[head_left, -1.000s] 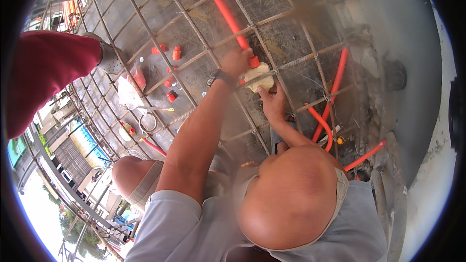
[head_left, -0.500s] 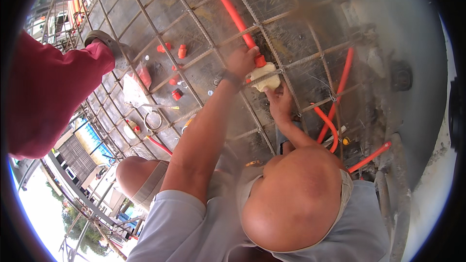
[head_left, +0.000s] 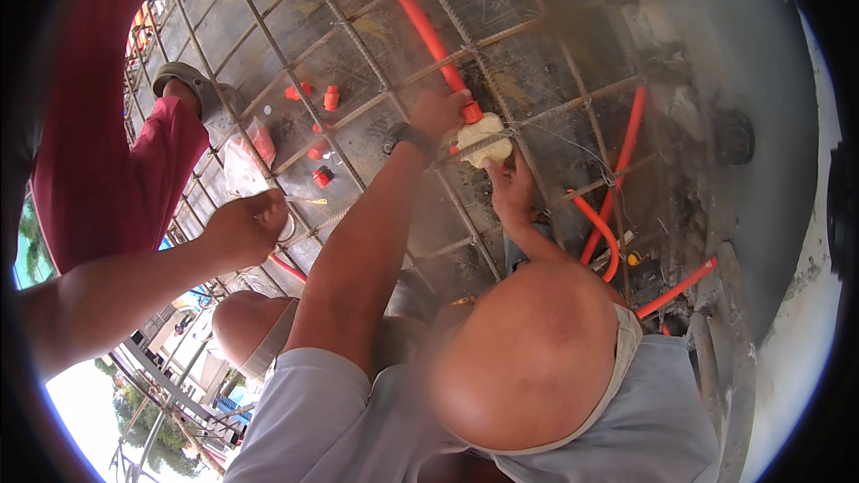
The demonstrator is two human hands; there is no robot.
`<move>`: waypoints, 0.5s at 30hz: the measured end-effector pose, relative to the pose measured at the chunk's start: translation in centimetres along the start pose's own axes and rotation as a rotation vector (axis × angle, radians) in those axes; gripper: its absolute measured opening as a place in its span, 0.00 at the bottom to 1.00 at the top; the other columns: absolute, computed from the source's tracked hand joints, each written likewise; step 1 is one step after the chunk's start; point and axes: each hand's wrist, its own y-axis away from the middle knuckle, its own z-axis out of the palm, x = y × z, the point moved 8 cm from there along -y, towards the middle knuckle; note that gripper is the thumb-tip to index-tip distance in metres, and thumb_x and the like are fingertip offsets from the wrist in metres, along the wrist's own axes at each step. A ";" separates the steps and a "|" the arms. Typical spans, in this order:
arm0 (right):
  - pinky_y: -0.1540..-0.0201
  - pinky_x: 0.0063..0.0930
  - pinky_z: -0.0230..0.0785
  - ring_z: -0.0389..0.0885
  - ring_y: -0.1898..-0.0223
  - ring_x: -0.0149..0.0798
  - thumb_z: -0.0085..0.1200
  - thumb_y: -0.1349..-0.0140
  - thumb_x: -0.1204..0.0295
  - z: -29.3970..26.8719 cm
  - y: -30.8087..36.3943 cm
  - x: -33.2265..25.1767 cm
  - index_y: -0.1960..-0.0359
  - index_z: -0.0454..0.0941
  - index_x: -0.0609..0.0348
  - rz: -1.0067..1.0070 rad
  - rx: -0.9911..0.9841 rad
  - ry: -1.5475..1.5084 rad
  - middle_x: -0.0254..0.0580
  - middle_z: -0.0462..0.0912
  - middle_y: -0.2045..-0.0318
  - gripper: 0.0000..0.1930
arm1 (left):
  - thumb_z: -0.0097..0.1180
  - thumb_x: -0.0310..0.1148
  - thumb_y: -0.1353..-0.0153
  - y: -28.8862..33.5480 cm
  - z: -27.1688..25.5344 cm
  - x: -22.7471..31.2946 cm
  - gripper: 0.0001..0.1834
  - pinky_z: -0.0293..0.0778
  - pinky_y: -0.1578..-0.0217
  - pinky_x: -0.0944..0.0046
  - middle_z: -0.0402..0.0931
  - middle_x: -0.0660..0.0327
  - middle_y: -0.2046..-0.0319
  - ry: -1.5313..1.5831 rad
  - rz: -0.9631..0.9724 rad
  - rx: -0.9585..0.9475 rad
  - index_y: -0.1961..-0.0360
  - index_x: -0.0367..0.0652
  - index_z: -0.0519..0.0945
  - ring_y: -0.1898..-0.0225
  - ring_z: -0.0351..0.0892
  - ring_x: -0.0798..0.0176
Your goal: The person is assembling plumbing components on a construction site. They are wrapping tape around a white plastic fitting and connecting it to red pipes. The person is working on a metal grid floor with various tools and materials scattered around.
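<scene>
A long orange pipe [head_left: 414,13] runs down to an orange fitting [head_left: 472,112] on a cream-coloured junction box [head_left: 484,140] below the rebar grid. My left hand [head_left: 438,114], with a dark band at its wrist, is closed around the pipe's lower end, just above the fitting. Some of its fingers are hidden behind the pipe. From the near side, my right hand [head_left: 512,190] grips the box's lower edge, thumb against its face. A rebar bar crosses in front of the box.
The rebar grid [head_left: 386,88] spans the floor. Loose orange fittings [head_left: 332,98] and a plastic bag [head_left: 248,161] lie at left. A co-worker's hand [head_left: 246,228] reaches in there, beside maroon trousers [head_left: 98,161]. Orange pipe pieces [head_left: 629,139] lie at right, near a grey wall [head_left: 761,63].
A co-worker's bare arm has come in from the left, over the grid, and their maroon-clad leg has shifted. My hands keep their places at the pipe and box.
</scene>
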 end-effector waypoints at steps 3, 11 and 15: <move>0.48 0.31 0.77 0.84 0.53 0.33 0.67 0.29 0.70 0.0 0.0 -0.7 0.31 0.74 0.64 0.016 -0.009 0.030 0.41 0.85 0.51 0.27 | 0.65 0.44 0.30 0.5 -0.3 0.1 0.20 0.78 0.70 0.58 0.85 0.57 0.72 -0.182 -0.043 0.127 0.59 0.32 0.88 0.73 0.85 0.63; 0.42 0.29 0.73 0.82 0.46 0.31 0.63 0.27 0.76 0.2 0.3 -1.9 0.33 0.75 0.65 0.067 -0.008 0.003 0.40 0.85 0.47 0.23 | 0.66 0.44 0.31 0.5 -0.3 0.1 0.21 0.78 0.68 0.56 0.85 0.54 0.74 -0.155 -0.033 0.164 0.62 0.32 0.88 0.72 0.86 0.61; 0.47 0.32 0.76 0.83 0.54 0.35 0.67 0.30 0.71 0.2 0.0 -1.5 0.34 0.76 0.66 -0.007 -0.007 0.006 0.42 0.85 0.52 0.25 | 0.65 0.45 0.30 0.6 -0.1 0.0 0.21 0.78 0.67 0.57 0.86 0.53 0.72 -0.251 0.011 0.209 0.60 0.32 0.88 0.70 0.86 0.61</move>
